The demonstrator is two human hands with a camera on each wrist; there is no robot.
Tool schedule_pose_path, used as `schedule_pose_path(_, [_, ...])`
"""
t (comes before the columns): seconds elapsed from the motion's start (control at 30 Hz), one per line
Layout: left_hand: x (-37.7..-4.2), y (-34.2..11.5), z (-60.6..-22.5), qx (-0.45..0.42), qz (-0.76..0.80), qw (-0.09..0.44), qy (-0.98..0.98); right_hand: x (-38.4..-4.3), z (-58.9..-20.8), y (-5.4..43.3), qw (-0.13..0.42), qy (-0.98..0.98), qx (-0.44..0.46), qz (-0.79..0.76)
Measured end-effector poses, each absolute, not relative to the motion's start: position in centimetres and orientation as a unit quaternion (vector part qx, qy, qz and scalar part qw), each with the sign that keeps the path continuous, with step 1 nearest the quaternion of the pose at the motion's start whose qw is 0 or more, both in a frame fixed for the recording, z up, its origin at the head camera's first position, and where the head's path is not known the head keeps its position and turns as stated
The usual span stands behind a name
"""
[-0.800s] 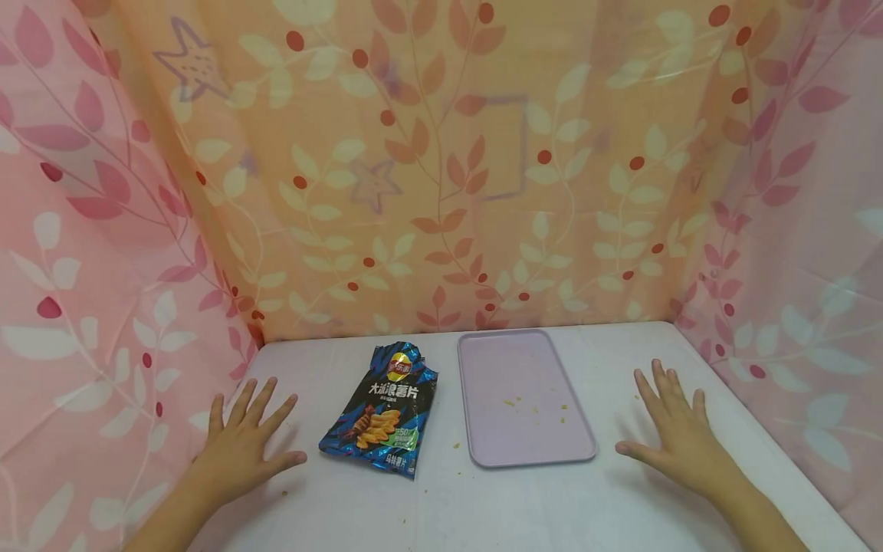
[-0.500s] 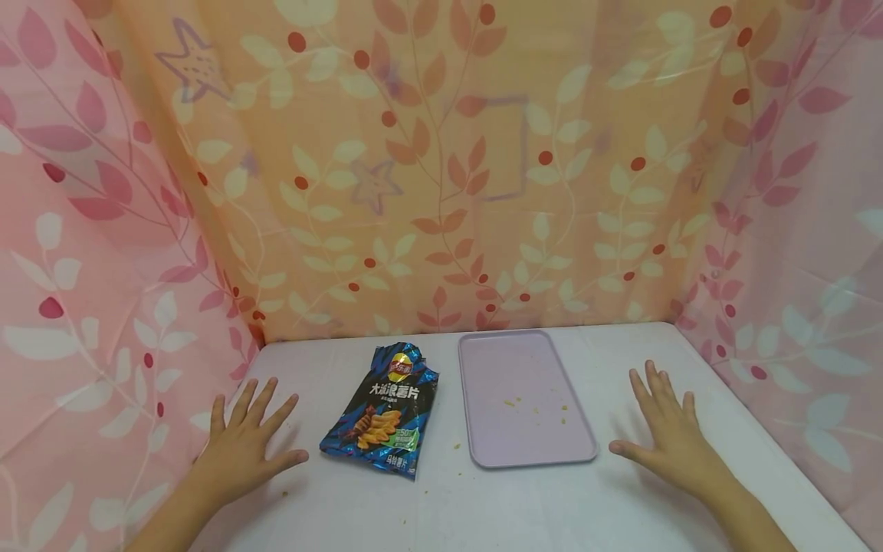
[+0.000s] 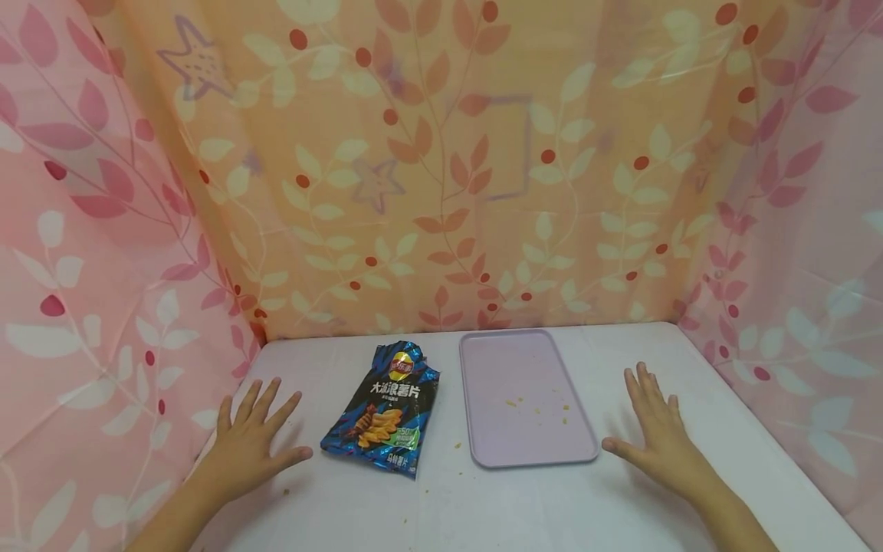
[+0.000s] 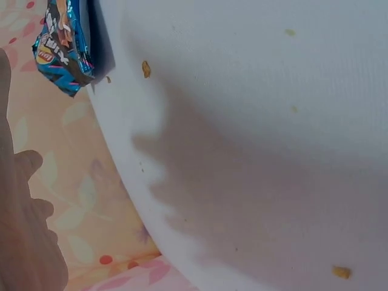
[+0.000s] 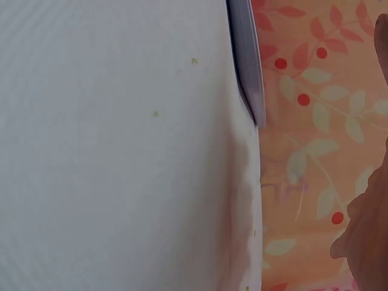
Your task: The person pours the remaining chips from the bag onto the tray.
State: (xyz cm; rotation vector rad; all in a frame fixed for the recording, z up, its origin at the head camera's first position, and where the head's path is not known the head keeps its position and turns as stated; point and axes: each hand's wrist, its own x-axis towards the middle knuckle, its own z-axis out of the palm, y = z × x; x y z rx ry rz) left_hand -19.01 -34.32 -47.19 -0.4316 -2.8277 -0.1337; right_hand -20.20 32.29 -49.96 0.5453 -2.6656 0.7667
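Note:
A blue and black potato chip bag (image 3: 381, 410), its top torn, lies on the white table left of the middle. Beside it to the right is a shallow lilac tray (image 3: 507, 364) with several yellow crumbs on it. My left hand (image 3: 250, 445) hovers left of the bag, fingers spread and holding nothing. To the right of the tray my right hand (image 3: 658, 441) is held over the table, its fingers straight and its grasp empty. In the left wrist view, that hand (image 4: 27, 224) shows at the left edge, with its shadow on the table.
Small crumbs are scattered on the white tablecloth (image 3: 483, 514), among them a brown crumb (image 4: 341, 271) in the left wrist view. An orange leaf-patterned curtain (image 3: 441, 153) stands behind the table, and pink curtains (image 3: 83, 268) close in both sides.
My right hand has moved a little left, closer to the tray, its fingers drawing nearer each other. The left hand, bag and tray have stayed nearly in place.

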Motion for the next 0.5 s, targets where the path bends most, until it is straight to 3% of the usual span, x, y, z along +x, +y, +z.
schedule_pose_path(0.5, [-19.5,-32.7,-48.2,-0.118,-0.141,0.108,-0.977,-20.8,-50.5,30.6,0.141,-0.914,0.214,0.315])
